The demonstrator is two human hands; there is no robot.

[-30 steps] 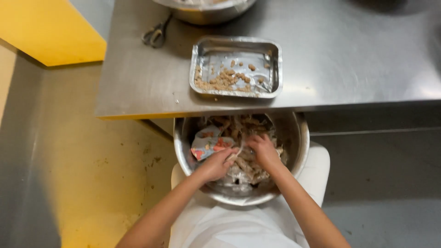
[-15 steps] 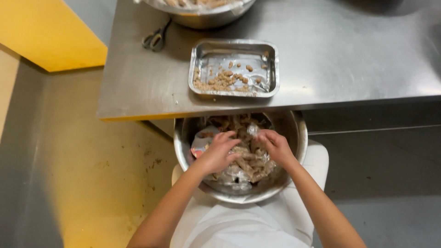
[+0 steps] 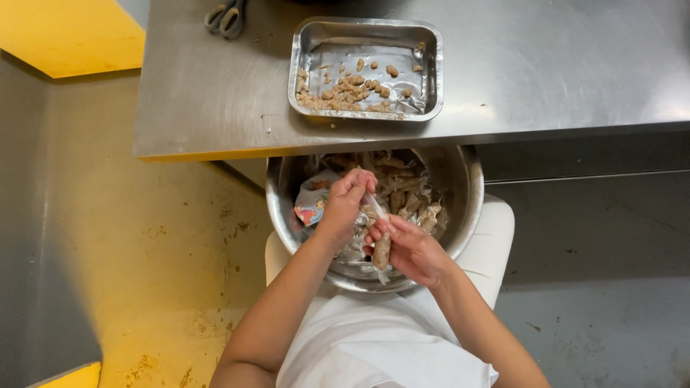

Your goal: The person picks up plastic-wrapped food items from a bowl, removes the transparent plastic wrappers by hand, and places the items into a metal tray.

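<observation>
You look down on a shiny steel table [image 3: 546,79] that fills the top of the view. Soft light glows on its smooth top. Its near edge has a thin yellow strip underneath. The floor [image 3: 165,259] below is yellow on your left, with brown stains and scuffs. On your right the floor [image 3: 604,316] is grey. A bright yellow block [image 3: 72,32] sits in the top left corner

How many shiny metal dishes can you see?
2. The rectangular metal tray of brown bits sits on the steel table; the round metal bowl sits on the person's lap, partly under the table edge.
</observation>
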